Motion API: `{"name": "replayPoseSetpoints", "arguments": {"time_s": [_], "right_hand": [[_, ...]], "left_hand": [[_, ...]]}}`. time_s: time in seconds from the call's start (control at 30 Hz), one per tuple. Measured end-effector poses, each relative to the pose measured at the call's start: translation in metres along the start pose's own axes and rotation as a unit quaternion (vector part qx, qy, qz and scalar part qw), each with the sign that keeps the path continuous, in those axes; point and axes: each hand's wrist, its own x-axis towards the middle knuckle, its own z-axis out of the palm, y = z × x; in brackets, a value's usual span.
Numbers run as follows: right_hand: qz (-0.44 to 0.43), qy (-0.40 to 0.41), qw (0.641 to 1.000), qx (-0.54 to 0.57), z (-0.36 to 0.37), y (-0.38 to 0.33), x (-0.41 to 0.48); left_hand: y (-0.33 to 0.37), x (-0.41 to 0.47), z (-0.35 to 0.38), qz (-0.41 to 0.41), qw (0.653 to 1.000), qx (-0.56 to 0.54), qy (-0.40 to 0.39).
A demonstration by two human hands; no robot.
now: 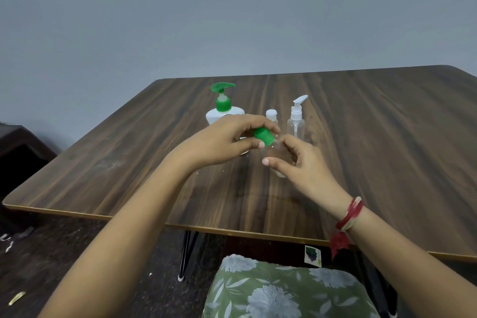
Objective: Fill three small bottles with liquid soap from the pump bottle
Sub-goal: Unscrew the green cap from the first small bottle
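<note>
While the pump bottle is standing toward the back of the table, the left hand is hovering in front of it and hiding its base, fingers curling round a green cap. Just right of that, the right hand is gripping a clear small bottle – cap at its neck, seated or not I cannot tell. Right of the pump bottle, a white-capped bottle and a spray bottle are standing upright – both partly hidden by the hands.
</note>
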Motion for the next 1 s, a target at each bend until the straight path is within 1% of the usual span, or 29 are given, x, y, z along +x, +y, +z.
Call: {"name": "replayPoseSetpoints", "arguments": {"time_s": [0.1, 0.2, 0.27, 0.33, 0.37, 0.4, 0.43, 0.47, 0.5, 0.53, 0.6, 0.63, 0.73, 0.83, 0.9, 1.0], "right_hand": [[0.010, -0.002, 1.000, 0.008, 0.003, 0.000, -0.002], [0.025, 0.008, 0.999, 0.031, 0.006, -0.001, -0.002], [0.031, 0.009, 0.998, 0.049, 0.008, -0.002, -0.002], [0.037, 0.008, 0.996, 0.075, 0.010, -0.004, -0.003], [0.040, 0.009, 0.995, 0.094, 0.010, -0.004, -0.003], [0.045, 0.009, 0.993, 0.112, 0.011, -0.004, -0.004], [0.049, 0.007, 0.991, 0.128, 0.012, -0.004, -0.003], [0.053, 0.005, 0.989, 0.141, 0.014, -0.003, -0.003], [0.057, 0.004, 0.986, 0.155, 0.015, -0.002, -0.003], [0.061, 0.003, 0.984, 0.169, 0.016, -0.002, -0.003], [0.068, -0.001, 0.980, 0.188, 0.018, -0.001, -0.002], [0.071, -0.004, 0.978, 0.194, 0.019, 0.000, -0.001], [0.081, -0.007, 0.974, 0.213, 0.021, 0.003, 0.000], [0.088, -0.013, 0.972, 0.218, 0.025, 0.006, 0.001], [0.093, -0.016, 0.970, 0.223, 0.029, 0.007, 0.002], [0.101, -0.010, 0.973, 0.208, 0.035, 0.011, 0.004]], "left_hand": [[-0.005, 0.002, -0.002, -0.021, 0.998, 0.046, 0.028], [-0.005, 0.002, 0.002, -0.039, 0.994, 0.053, 0.092], [-0.003, 0.001, 0.005, -0.049, 0.986, 0.017, 0.157], [-0.006, -0.002, 0.007, -0.070, 0.969, -0.087, 0.220], [-0.008, -0.004, 0.007, -0.082, 0.954, -0.159, 0.242], [-0.010, -0.007, 0.008, -0.097, 0.931, -0.243, 0.255], [-0.012, -0.012, 0.009, -0.111, 0.897, -0.339, 0.260], [-0.014, -0.017, 0.011, -0.122, 0.856, -0.431, 0.258], [-0.016, -0.023, 0.014, -0.128, 0.818, -0.498, 0.257], [-0.020, -0.030, 0.017, -0.135, 0.795, -0.529, 0.264], [-0.028, -0.044, 0.023, -0.150, 0.775, -0.544, 0.285], [-0.033, -0.052, 0.024, -0.158, 0.773, -0.538, 0.297], [-0.054, -0.071, 0.024, -0.185, 0.793, -0.478, 0.328], [-0.081, -0.081, 0.018, -0.207, 0.809, -0.436, 0.336], [-0.099, -0.083, 0.016, -0.244, 0.823, -0.379, 0.347], [-0.125, -0.081, 0.014, -0.316, 0.846, -0.252, 0.348]]}}
